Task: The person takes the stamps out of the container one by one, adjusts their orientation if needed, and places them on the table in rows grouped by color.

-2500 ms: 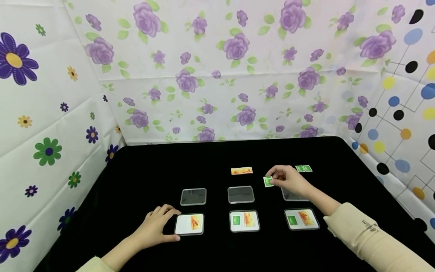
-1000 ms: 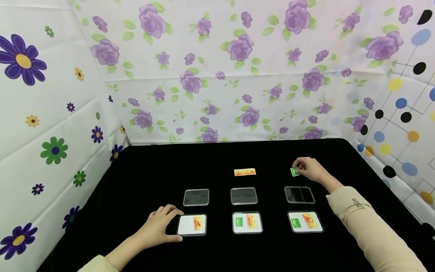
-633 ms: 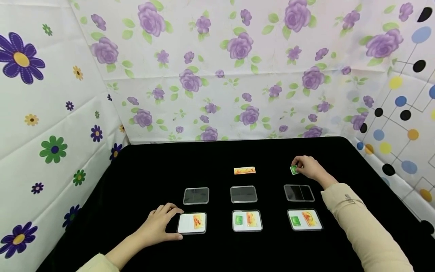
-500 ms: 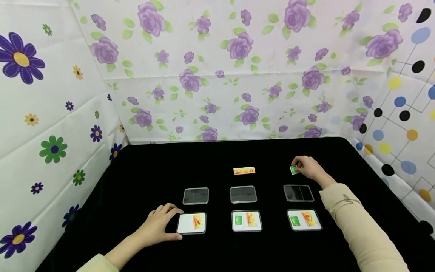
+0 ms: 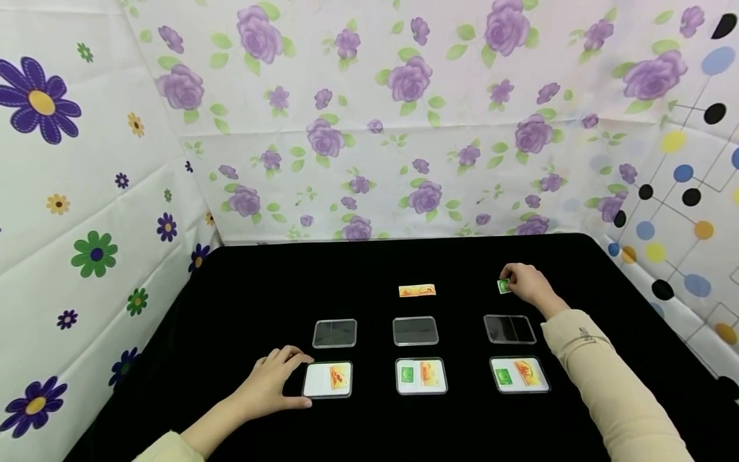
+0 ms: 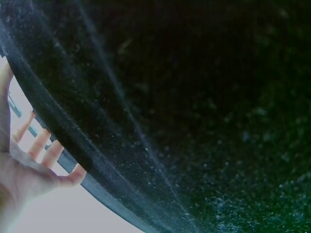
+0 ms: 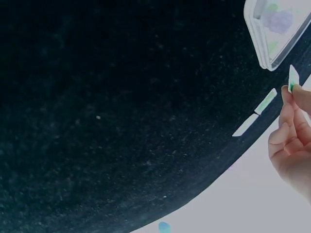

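Observation:
My right hand [image 5: 528,284] pinches a small green stamp [image 5: 503,286] with a pale border, at the back right of the table. In the right wrist view, two more stamps [image 7: 266,101] lie end to end on the cloth beside that hand; the head view hides them behind it. My left hand [image 5: 268,385] lies at the left end of a clear plastic case [image 5: 316,380], index finger by its upper corner and thumb by its lower corner. Inside that case are a white card and an orange stamp [image 5: 339,376].
Two more filled cases, the middle one [image 5: 421,376] and the right one [image 5: 520,375], each show a green and an orange stamp. Behind stand three clear lids or cases, left [image 5: 335,333], middle [image 5: 416,331] and right [image 5: 509,329]. An orange strip [image 5: 417,290] lies farther back.
Since the oldest frame, my right hand has moved right and away from me with the green stamp, and now covers the two lying stamps from the head view. My left hand stays put.

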A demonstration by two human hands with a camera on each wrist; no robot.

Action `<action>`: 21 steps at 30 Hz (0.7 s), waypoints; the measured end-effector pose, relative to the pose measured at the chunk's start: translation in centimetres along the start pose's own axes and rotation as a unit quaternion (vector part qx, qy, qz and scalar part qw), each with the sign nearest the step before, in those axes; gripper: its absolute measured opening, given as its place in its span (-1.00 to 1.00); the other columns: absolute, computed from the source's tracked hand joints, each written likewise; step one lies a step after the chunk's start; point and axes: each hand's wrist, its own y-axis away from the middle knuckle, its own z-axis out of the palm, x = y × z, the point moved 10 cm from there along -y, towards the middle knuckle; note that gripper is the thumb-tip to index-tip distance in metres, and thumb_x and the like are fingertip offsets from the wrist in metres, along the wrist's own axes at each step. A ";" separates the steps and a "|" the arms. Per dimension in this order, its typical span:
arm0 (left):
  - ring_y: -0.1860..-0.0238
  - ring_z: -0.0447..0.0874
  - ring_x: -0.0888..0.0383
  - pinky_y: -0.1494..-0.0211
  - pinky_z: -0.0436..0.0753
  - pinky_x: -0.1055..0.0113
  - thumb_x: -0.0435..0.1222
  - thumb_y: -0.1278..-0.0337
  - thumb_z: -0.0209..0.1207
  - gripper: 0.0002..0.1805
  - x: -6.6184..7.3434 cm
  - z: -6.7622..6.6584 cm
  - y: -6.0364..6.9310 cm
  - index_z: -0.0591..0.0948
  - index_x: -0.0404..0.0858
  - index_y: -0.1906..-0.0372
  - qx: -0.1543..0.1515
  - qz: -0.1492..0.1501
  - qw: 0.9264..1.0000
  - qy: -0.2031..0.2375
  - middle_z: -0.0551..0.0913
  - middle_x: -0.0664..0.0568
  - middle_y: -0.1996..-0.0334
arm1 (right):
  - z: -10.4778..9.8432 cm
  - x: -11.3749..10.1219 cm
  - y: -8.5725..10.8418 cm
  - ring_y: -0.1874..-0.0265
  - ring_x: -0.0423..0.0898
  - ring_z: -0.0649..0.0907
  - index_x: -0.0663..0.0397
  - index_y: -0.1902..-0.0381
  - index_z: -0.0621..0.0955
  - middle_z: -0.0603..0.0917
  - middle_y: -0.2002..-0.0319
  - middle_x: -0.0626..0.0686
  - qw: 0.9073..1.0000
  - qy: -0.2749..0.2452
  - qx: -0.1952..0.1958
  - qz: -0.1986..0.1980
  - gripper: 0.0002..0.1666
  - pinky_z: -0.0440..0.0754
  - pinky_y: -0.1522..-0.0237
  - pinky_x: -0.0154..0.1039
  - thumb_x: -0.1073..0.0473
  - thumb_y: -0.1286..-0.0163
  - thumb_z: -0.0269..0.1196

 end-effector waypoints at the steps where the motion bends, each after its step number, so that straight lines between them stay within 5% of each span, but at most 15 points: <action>1: -0.03 0.49 -0.08 0.02 0.46 -0.25 0.15 0.29 0.39 -0.24 0.0 0.0 -0.1 0.50 -0.10 -0.10 -0.001 0.001 1.000 -0.002 0.49 -0.04 -0.05 | -0.1 -0.1 0.0 0.51 -0.02 0.55 0.31 0.22 0.58 0.58 0.44 0.19 1.000 0.005 0.002 0.001 -0.83 0.48 0.46 -0.12 0.45 -0.19 0.18; 21: -0.04 0.48 -0.06 -0.01 0.45 -0.23 0.15 0.29 0.39 -0.24 -0.1 0.1 0.0 0.50 -0.08 -0.12 -0.004 -0.006 1.000 -0.004 0.49 -0.02 -0.06 | 0.5 -0.7 -0.4 0.39 0.15 0.61 0.24 0.29 0.61 0.65 0.29 0.28 0.994 0.109 -0.004 0.017 -0.83 0.54 0.38 0.03 0.46 -0.13 0.18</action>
